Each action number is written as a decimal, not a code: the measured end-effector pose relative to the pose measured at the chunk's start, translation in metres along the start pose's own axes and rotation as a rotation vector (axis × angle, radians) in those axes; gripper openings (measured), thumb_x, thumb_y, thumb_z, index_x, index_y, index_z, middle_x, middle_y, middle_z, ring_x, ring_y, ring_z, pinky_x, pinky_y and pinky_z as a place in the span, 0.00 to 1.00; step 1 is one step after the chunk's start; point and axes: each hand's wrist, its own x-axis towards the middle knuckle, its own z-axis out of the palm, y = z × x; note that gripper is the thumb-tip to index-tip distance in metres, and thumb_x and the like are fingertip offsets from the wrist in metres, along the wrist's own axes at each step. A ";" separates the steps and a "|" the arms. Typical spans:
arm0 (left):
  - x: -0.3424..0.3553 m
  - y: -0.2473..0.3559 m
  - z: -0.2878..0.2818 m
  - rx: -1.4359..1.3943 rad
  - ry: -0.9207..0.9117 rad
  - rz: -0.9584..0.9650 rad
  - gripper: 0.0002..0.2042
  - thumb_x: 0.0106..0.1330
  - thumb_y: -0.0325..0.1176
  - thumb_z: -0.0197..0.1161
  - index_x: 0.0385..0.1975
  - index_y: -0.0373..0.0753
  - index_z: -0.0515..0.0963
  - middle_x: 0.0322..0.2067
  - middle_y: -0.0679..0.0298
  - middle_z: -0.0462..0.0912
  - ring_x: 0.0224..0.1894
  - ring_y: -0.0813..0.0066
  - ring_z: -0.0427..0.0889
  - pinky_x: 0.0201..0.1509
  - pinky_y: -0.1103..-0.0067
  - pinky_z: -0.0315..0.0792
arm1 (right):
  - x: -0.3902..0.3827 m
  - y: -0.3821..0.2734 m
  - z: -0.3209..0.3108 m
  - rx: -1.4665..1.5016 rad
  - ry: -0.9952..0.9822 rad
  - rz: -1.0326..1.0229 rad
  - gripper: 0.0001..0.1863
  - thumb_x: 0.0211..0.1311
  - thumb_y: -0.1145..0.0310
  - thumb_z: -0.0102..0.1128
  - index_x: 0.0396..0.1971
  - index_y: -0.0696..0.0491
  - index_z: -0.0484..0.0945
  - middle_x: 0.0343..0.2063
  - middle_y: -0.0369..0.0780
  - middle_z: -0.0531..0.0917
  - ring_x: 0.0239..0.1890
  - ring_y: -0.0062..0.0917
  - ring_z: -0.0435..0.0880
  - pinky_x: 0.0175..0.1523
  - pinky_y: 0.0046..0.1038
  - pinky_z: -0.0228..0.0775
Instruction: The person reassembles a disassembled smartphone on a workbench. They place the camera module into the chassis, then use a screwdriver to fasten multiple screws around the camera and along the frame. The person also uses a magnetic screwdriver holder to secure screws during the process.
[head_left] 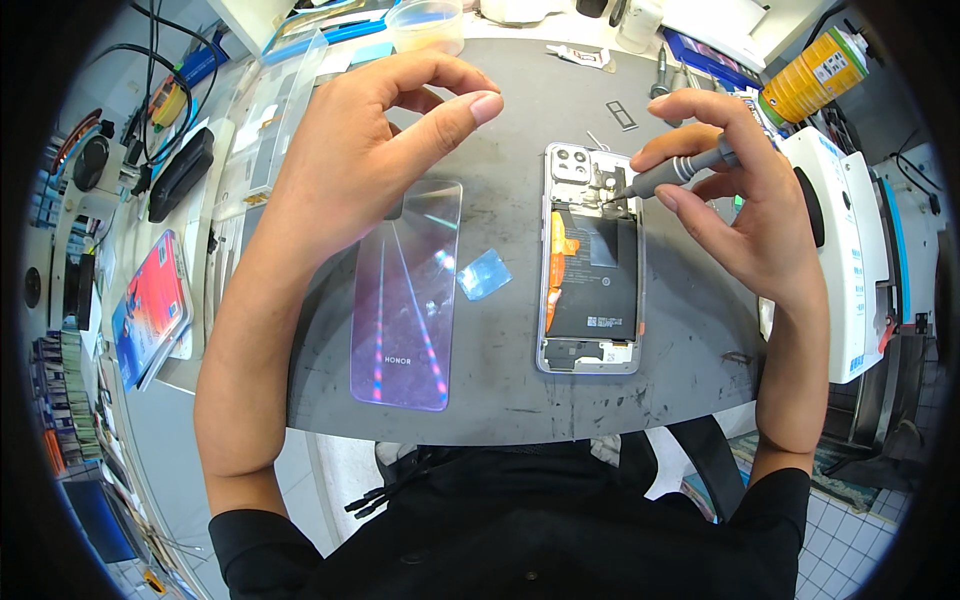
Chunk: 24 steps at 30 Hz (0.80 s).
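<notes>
My right hand (745, 205) grips a grey screwdriver (670, 173), its tip at the upper interior of an uncovered phone (600, 285) with black battery and orange ribbon. My left hand (370, 160) hovers over the top of a detached purple back panel (400, 310), fingers loosely curled and open, with nothing visible held. A small blue translucent square (484, 274) lies between panel and phone. Above the phone is a small metal tray (620, 115) on the grey mat (500, 400).
Around the mat are a clear tub (425, 30), a small tube (578, 56), a yellow spray can (810, 75) and a white machine (830, 290) at right. The left side holds a clear organiser (275, 130), black cables and stacked colourful flat items (150, 300).
</notes>
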 end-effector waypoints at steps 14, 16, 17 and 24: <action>0.004 -0.023 -0.032 0.415 0.089 -0.092 0.09 0.69 0.34 0.61 0.44 0.41 0.84 0.37 0.66 0.88 0.35 0.71 0.84 0.40 0.73 0.76 | 0.020 -0.030 -0.007 -0.524 -0.098 -0.026 0.28 0.51 0.61 0.78 0.49 0.50 0.74 0.34 0.38 0.86 0.38 0.30 0.87 0.39 0.28 0.75; 0.003 -0.024 -0.035 0.498 0.071 -0.095 0.09 0.68 0.33 0.60 0.44 0.43 0.84 0.37 0.65 0.88 0.34 0.69 0.85 0.38 0.71 0.76 | 0.022 -0.025 -0.002 -0.397 -0.056 -0.099 0.26 0.52 0.62 0.77 0.48 0.50 0.73 0.35 0.39 0.86 0.38 0.31 0.87 0.38 0.30 0.75; 0.004 -0.026 -0.034 0.548 0.054 -0.096 0.10 0.68 0.32 0.60 0.44 0.44 0.85 0.37 0.65 0.88 0.33 0.67 0.86 0.38 0.70 0.77 | 0.021 -0.024 -0.003 -0.338 -0.056 -0.103 0.26 0.53 0.61 0.76 0.47 0.50 0.72 0.34 0.39 0.86 0.35 0.32 0.87 0.39 0.31 0.75; -0.001 -0.032 -0.038 0.739 0.033 -0.113 0.09 0.63 0.30 0.62 0.40 0.46 0.87 0.36 0.63 0.89 0.35 0.63 0.87 0.41 0.68 0.79 | 0.025 -0.033 -0.008 -0.428 -0.092 -0.024 0.17 0.59 0.69 0.70 0.45 0.50 0.73 0.32 0.38 0.86 0.33 0.29 0.89 0.37 0.30 0.75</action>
